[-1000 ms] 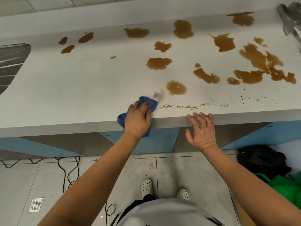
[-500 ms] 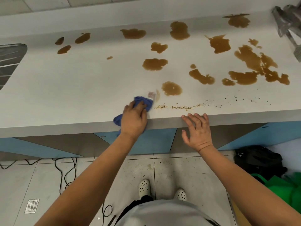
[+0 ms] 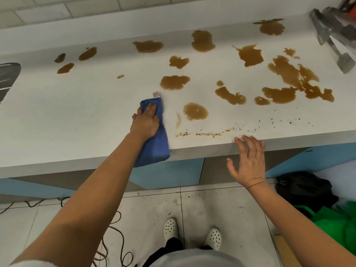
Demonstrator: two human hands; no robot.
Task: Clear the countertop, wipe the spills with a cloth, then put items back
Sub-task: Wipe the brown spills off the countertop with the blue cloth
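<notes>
Head view: left hand (image 3: 145, 122) pushed cloth (image 3: 156, 145) farther in.

one blue cloth (image 3: 157, 143), two hands, about sixteen brown spills (image 3: 195, 111).

Grey utensil (image 3: 335, 35) and dark rack (image 3: 7, 78) — both cut off by edges.

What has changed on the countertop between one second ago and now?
The left hand has pushed the blue cloth away from the front edge, farther onto the countertop, so more of the cloth lies flat on top. It still presses the cloth with straight fingers. The right hand stays open at the edge. The brown spills and crumbs remain unwiped.
</notes>
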